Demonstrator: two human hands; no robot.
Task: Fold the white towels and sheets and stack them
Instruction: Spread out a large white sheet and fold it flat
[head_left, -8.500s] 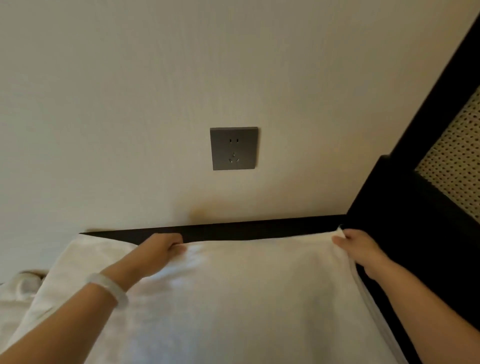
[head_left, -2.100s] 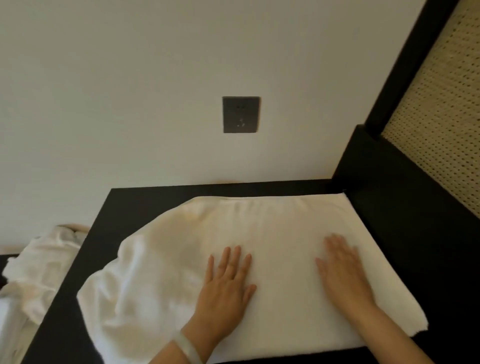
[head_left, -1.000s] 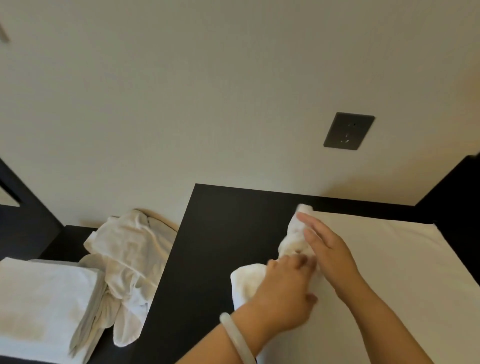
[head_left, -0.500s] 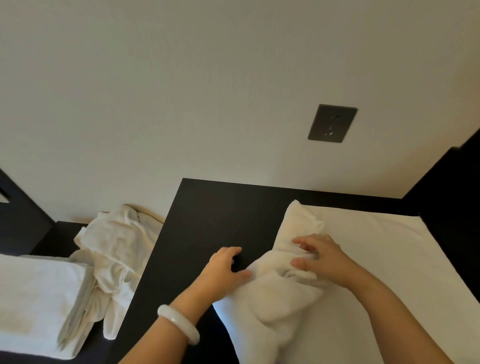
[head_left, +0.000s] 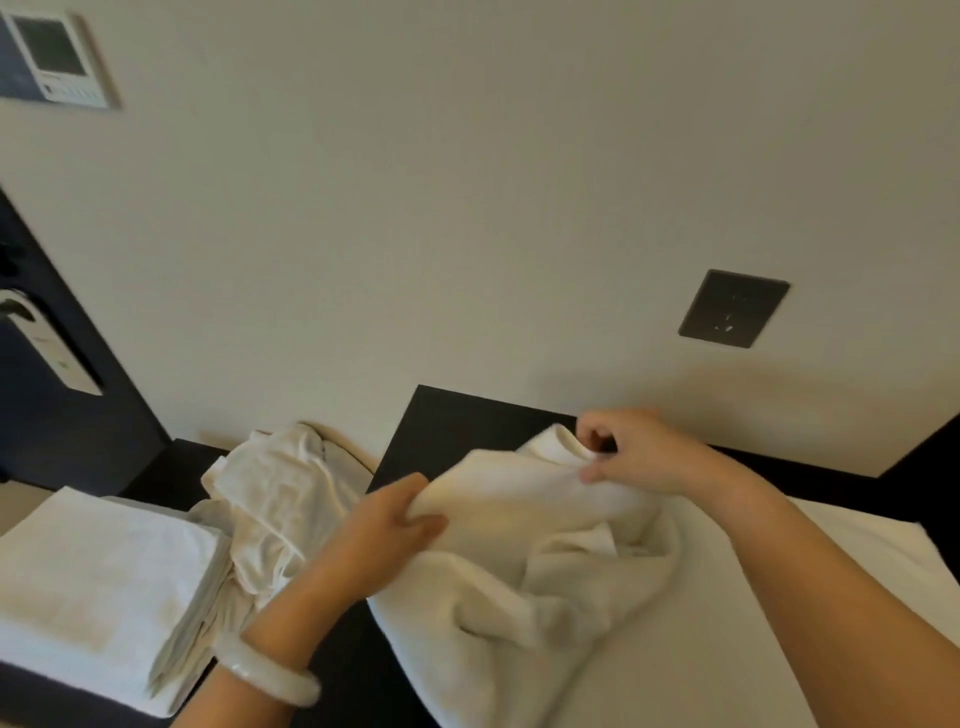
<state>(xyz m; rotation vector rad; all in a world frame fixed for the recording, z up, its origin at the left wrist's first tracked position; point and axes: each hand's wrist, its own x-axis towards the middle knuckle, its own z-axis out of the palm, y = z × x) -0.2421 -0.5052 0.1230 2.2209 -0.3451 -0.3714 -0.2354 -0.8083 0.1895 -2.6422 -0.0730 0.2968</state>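
Landmark: black table (head_left: 467, 421), set against a pale wall; every position below is given from it.
Towel in work: white towel (head_left: 519, 571), lying on the table. It is bunched and rumpled over the table's middle and left, and lies flatter toward the table's right side and near edge.
Left hand: left hand (head_left: 387, 525), above the table's left part. The fingers are curled round a raised fold at the towel's left side and hold it clear of the table.
Right hand: right hand (head_left: 639, 452), above the table's far edge. Thumb and forefinger pinch the towel's lifted far edge; the other fingers are curled in behind.
Bracelet: pale bangle (head_left: 265, 670) on the left wrist, over the table's near left corner.
Folded stack: folded white linen (head_left: 98, 587), squared and layered, on a lower dark surface to the left of the table and apart from it.
Loose pile: crumpled white cloth (head_left: 275, 499), unfolded, between the folded stack and the table's left edge. It touches the stack; contact with the table's side cannot be judged.
Wall socket: dark grey plate (head_left: 733, 308), on the wall above the table's far edge, toward its right.
Wall panel: small screen unit (head_left: 52, 57), high on the wall far to the table's left; blurred.
Door: dark door (head_left: 47, 353) with a pale handle plate, left of the table, beyond the stack.
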